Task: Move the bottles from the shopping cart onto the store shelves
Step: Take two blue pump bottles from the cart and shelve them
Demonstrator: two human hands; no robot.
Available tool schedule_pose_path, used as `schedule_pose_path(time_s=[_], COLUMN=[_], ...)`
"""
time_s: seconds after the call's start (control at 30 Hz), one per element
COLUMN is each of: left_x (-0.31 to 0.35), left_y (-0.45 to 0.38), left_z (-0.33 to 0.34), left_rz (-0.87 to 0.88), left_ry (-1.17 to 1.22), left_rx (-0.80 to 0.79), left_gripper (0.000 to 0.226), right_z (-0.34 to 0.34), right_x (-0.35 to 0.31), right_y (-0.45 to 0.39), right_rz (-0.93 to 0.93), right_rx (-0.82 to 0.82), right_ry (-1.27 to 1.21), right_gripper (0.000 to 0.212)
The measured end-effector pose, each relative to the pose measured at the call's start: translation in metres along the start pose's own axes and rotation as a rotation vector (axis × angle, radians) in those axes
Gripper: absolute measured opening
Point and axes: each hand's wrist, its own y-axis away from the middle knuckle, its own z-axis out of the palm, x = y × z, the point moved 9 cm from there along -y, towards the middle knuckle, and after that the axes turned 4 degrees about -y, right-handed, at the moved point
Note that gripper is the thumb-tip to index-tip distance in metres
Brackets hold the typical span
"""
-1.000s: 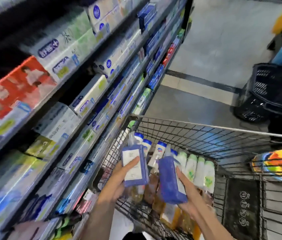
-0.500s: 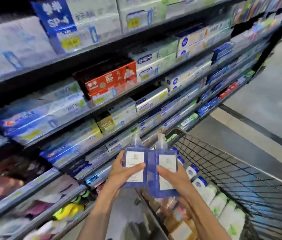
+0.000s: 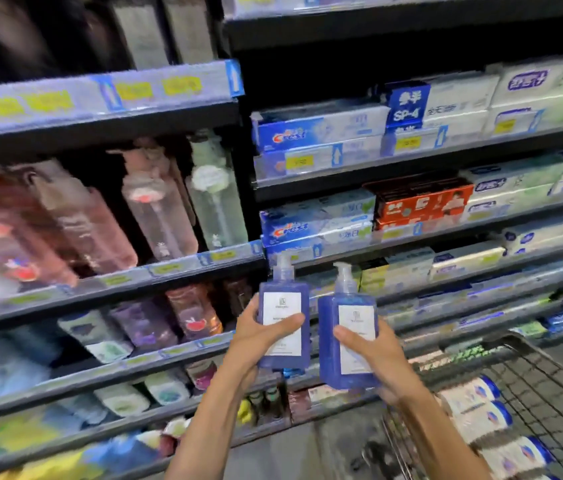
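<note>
Two shelf bays fill the view: left shelves (image 3: 110, 275) carry pump bottles, blurred; right shelves (image 3: 411, 195) carry toothpaste boxes (image 3: 318, 133). Shopping cart (image 3: 529, 379) sits bottom right, white blue-capped bottles (image 3: 474, 414) lying inside. Both blue bottles are held up in front of the shelves, out of the cart, upright, just beside each other. Left hand (image 3: 256, 344) grips the left blue bottle (image 3: 285, 323). Right hand (image 3: 377, 355) grips the right blue bottle (image 3: 347, 334), tilted slightly.
</note>
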Motion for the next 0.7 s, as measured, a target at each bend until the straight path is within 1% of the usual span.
schedule_pose_path(time_s=[0.17,0.23,0.27,0.37,0.43,0.5,0.63,0.7], left_x=[0.041,0.056,0.062,0.084,0.100,0.118,0.163,0.189], left_y=[0.014,0.018,0.020,0.023,0.026,0.029,0.036,0.040], left_z=[-0.084,-0.112,-0.124,-0.155,-0.167,-0.174,-0.180,-0.178], left_rz=[0.103,0.135,0.146,0.192,0.228,0.274,0.388,0.452], left_ry=[-0.018,-0.020,-0.020,-0.023,-0.024,-0.039,-0.067,-0.056], left_rx=[0.038,0.056,0.061,0.066,0.067,0.071,0.134,0.150], left_gripper=[0.059,0.063,0.064,0.055,0.047,0.045,0.048,0.048], right_z=[0.104,0.136,0.149,0.183,0.199,0.212,0.233,0.241], right_x=[0.001,-0.003,-0.007,-0.022,-0.035,-0.052,-0.095,-0.120], right_y=[-0.008,-0.011,-0.012,-0.013,-0.013,-0.013,-0.011,-0.010], right_rz=[-0.071,-0.100,-0.114,-0.160,-0.199,-0.236,-0.329,-0.385], right_rx=[-0.086,-0.113,-0.126,-0.173,-0.198,-0.213,-0.251,-0.270], right_ry=[0.009,0.014,0.021,0.042,0.075,0.113,0.144,0.145], right_gripper=[0.050,0.046,0.048,0.045,0.048,0.052,0.062,0.061])
